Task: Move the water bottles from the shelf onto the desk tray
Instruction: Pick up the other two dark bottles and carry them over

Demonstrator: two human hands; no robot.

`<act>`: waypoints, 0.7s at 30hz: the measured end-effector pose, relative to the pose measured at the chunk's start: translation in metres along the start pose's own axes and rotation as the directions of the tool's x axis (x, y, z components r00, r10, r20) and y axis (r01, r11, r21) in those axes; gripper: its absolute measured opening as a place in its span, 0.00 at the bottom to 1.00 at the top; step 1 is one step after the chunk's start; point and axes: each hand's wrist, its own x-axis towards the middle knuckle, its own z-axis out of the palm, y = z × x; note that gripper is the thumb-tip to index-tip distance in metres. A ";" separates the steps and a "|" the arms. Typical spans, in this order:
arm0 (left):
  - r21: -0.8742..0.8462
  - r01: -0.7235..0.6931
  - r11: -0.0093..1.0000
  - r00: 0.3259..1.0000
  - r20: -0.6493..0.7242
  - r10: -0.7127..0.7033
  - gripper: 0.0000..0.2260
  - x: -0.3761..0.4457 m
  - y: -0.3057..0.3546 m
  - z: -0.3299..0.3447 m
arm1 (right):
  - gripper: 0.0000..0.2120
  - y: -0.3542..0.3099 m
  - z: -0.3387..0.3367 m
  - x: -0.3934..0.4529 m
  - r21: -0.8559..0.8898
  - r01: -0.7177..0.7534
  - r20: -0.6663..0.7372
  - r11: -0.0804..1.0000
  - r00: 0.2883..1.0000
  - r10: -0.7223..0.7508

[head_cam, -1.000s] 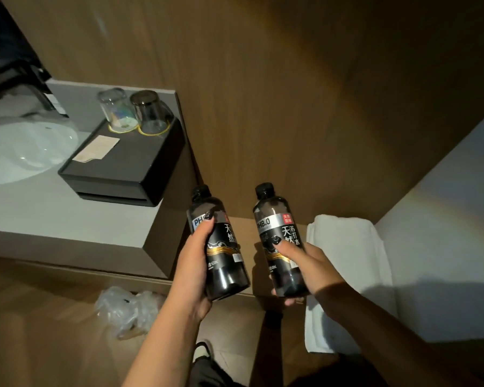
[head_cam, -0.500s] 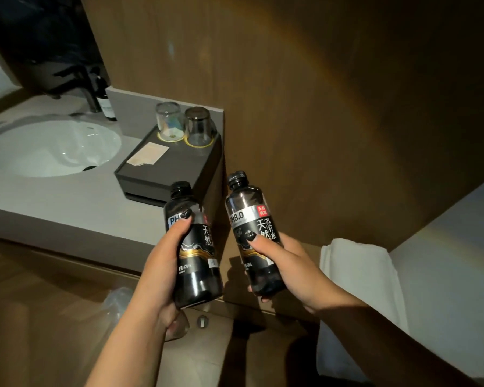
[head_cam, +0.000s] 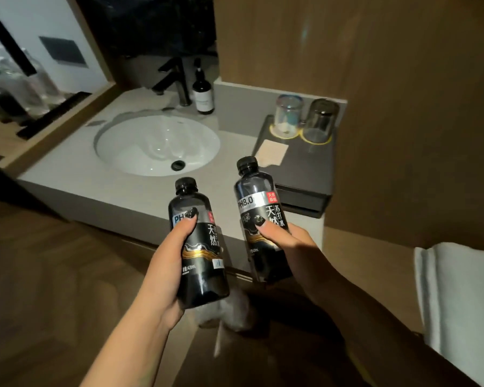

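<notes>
I hold two dark water bottles with black caps and black, silver and gold labels. My left hand (head_cam: pixel 168 263) grips the left bottle (head_cam: pixel 200 272) around its body, thumb on the label. My right hand (head_cam: pixel 288 247) grips the right bottle (head_cam: pixel 256 196), which leans slightly left. Both bottles hang in the air in front of the counter edge. A dark grey tray box (head_cam: pixel 308 163) sits on the counter at the right, just beyond the right bottle.
On the tray stand two upturned glasses (head_cam: pixel 288 114) and a paper card (head_cam: pixel 271 152). A white sink (head_cam: pixel 157 143), black faucet (head_cam: pixel 176 76) and dark pump bottle (head_cam: pixel 203 93) are to the left. Wood wall panels (head_cam: pixel 403 107) rise to the right; a white towel (head_cam: pixel 458 297) lies low right.
My view has swung left and up, so the sink and faucet now show fully. Both hands keep their bottles and have risen closer to the counter and tray.
</notes>
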 end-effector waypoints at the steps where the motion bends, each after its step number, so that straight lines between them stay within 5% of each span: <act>1: 0.050 -0.001 0.999 1.000 -0.026 0.002 0.26 0.009 0.011 -0.014 | 0.11 0.001 0.015 0.009 -0.013 -0.008 -0.008 1.000 1.000 0.008; 6: 0.004 0.069 0.998 0.994 -0.082 -0.068 0.14 0.020 0.028 -0.071 | 0.13 0.005 0.072 0.052 0.012 -0.016 0.035 1.000 0.999 0.016; 11: 0.000 0.003 1.000 0.983 -0.181 -0.003 0.30 0.070 0.077 -0.115 | 0.11 -0.003 0.116 0.097 0.024 -0.064 0.091 0.998 0.994 0.062; 14: -0.011 0.014 1.000 0.990 -0.142 -0.015 0.20 0.085 0.084 -0.139 | 0.10 -0.006 0.140 0.126 0.027 -0.068 0.112 0.997 0.992 0.065; 21: 0.004 -0.029 1.000 0.975 -0.221 0.029 0.17 0.127 0.148 -0.179 | 0.19 -0.028 0.191 0.197 -0.118 -0.084 0.152 0.989 0.983 0.102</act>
